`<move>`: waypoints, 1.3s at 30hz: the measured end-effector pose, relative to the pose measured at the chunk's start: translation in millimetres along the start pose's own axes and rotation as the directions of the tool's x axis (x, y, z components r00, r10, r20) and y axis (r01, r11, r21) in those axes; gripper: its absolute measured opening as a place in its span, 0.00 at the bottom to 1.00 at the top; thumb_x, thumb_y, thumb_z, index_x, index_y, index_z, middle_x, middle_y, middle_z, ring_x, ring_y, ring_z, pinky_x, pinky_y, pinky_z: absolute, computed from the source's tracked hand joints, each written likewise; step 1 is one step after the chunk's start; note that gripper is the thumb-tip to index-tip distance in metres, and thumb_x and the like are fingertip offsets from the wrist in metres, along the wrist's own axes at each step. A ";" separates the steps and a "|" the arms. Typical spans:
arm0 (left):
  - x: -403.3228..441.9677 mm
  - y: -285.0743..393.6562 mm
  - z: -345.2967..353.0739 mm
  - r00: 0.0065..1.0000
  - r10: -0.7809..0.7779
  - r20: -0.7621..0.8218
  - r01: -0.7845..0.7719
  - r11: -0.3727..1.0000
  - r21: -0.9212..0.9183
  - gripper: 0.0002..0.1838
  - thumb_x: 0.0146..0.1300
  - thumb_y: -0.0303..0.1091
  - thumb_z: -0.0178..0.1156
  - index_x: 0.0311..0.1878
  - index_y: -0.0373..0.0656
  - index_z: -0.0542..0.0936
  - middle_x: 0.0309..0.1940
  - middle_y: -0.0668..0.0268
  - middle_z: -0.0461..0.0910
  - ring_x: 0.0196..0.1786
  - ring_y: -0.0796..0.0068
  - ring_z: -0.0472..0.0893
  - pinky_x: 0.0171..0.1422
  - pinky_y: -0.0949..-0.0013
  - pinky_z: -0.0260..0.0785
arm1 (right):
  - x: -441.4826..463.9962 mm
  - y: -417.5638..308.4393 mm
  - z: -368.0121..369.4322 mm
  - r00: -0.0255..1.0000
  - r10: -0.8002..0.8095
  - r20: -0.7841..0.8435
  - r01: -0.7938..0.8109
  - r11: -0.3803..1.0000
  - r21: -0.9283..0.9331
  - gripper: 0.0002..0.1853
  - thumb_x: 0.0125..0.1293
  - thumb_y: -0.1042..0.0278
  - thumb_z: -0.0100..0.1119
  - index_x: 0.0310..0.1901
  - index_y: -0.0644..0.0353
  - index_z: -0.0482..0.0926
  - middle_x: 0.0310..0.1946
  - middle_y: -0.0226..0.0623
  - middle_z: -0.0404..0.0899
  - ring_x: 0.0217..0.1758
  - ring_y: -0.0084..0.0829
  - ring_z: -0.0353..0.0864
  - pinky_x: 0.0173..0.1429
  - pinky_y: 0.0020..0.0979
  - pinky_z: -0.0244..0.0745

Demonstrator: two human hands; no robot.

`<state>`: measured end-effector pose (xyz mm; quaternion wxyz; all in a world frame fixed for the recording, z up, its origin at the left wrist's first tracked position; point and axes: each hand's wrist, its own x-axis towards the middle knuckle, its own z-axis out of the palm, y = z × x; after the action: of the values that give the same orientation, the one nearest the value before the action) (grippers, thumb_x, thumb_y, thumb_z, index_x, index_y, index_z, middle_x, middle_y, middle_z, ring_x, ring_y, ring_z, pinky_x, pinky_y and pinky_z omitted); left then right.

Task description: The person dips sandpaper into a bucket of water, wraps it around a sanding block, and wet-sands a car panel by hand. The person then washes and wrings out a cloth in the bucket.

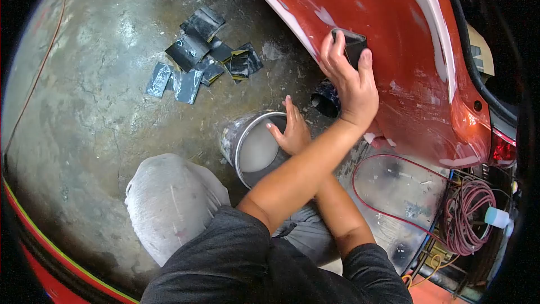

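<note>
My arms cross, the left one passing over the right. My left hand point(351, 81) grips a black sanding block point(354, 48), or sandpaper folded into a pad, against the red car panel point(394, 28). Thumb and fingers sit on opposite sides of it. Lower down, my right hand point(293, 132) is at the far right rim of a bucket point(230, 138) with cloudy greyish water point(259, 149). Its fingers are stretched and hold nothing; whether they touch the rim I cannot tell. Pale filler point(436, 28) and white patches mark the panel.
Several used sandpaper pieces point(188, 50) lie on the wet concrete floor point(112, 79). Behind my left hand stands a dark container point(326, 100). A red hose point(374, 211) leads to a coil point(469, 217) at the right. The tail light point(503, 149) sits at the panel's lower right.
</note>
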<state>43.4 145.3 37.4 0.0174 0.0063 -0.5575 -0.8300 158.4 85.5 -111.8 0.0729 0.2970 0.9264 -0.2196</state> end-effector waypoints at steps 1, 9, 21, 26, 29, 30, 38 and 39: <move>16.8 -2.7 -2.1 1.000 0.028 -0.007 -0.028 0.999 -0.034 0.32 0.76 0.36 0.58 0.76 0.33 0.61 0.72 0.43 0.62 0.76 0.41 0.59 0.81 0.42 0.45 | -1.0 2.0 1.1 1.000 0.009 0.005 -0.009 1.000 -0.025 0.54 0.67 0.46 0.68 0.82 0.67 0.48 0.77 0.62 0.60 0.80 0.58 0.62 0.81 0.51 0.57; 12.4 3.5 -6.9 1.000 -0.018 -0.009 0.018 0.997 0.077 0.32 0.76 0.35 0.57 0.77 0.34 0.59 0.72 0.44 0.61 0.74 0.45 0.61 0.79 0.44 0.45 | 2.4 -8.1 -0.3 0.995 -0.061 -0.085 0.051 0.993 -0.111 0.50 0.66 0.52 0.71 0.80 0.67 0.52 0.68 0.55 0.73 0.71 0.54 0.74 0.72 0.48 0.71; 11.2 1.6 6.3 0.999 0.013 -0.048 -0.012 1.000 0.025 0.31 0.78 0.41 0.55 0.73 0.29 0.58 0.70 0.42 0.61 0.72 0.43 0.60 0.79 0.45 0.46 | -0.7 -1.8 5.9 0.994 -0.054 -0.097 0.038 0.986 -0.160 0.49 0.65 0.54 0.72 0.79 0.68 0.56 0.67 0.53 0.74 0.70 0.51 0.74 0.72 0.46 0.70; 90.1 -7.5 -6.2 0.984 -0.159 -0.074 0.159 0.987 0.001 0.31 0.78 0.37 0.55 0.75 0.30 0.57 0.74 0.40 0.58 0.72 0.38 0.61 0.77 0.44 0.51 | -17.0 -0.6 18.8 0.976 -0.099 -0.192 0.058 0.976 -0.210 0.47 0.67 0.55 0.70 0.79 0.66 0.56 0.69 0.51 0.72 0.73 0.48 0.71 0.76 0.45 0.65; 3.5 6.6 4.0 1.000 -0.026 -0.015 0.026 0.999 0.028 0.33 0.75 0.32 0.57 0.78 0.33 0.58 0.77 0.41 0.56 0.77 0.38 0.57 0.80 0.42 0.48 | 1.1 -6.1 3.0 0.996 -0.039 -0.082 0.027 0.989 -0.144 0.47 0.66 0.53 0.70 0.79 0.67 0.57 0.66 0.51 0.75 0.67 0.53 0.76 0.69 0.49 0.73; 3.1 6.8 1.1 1.000 0.005 -0.006 -0.004 0.999 0.052 0.31 0.77 0.34 0.56 0.76 0.32 0.58 0.74 0.42 0.58 0.75 0.41 0.59 0.79 0.43 0.48 | 1.2 -5.6 3.0 0.995 -0.041 -0.086 0.029 0.990 -0.140 0.47 0.67 0.53 0.70 0.79 0.67 0.56 0.66 0.52 0.75 0.68 0.53 0.76 0.70 0.49 0.71; 52.5 -9.7 -2.6 0.998 0.009 -0.055 -0.011 1.000 -0.021 0.30 0.77 0.37 0.57 0.73 0.32 0.60 0.72 0.42 0.62 0.72 0.45 0.61 0.79 0.47 0.47 | -6.2 -1.0 8.8 0.989 -0.046 -0.137 0.042 0.999 -0.034 0.47 0.67 0.54 0.71 0.79 0.66 0.56 0.67 0.53 0.74 0.71 0.51 0.72 0.77 0.49 0.62; 21.3 -9.7 0.5 0.998 0.047 -0.036 -0.047 0.999 -0.002 0.31 0.77 0.37 0.57 0.75 0.32 0.59 0.73 0.42 0.61 0.72 0.45 0.61 0.79 0.46 0.46 | -3.0 -5.9 4.2 0.997 -0.007 -0.074 -0.004 0.988 -0.155 0.46 0.67 0.54 0.70 0.79 0.66 0.57 0.67 0.53 0.74 0.70 0.53 0.73 0.76 0.51 0.62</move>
<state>21.9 148.7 28.8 0.0471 0.0082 -0.5558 -0.8300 157.4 77.8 -112.6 0.0612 0.2975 0.9430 -0.1356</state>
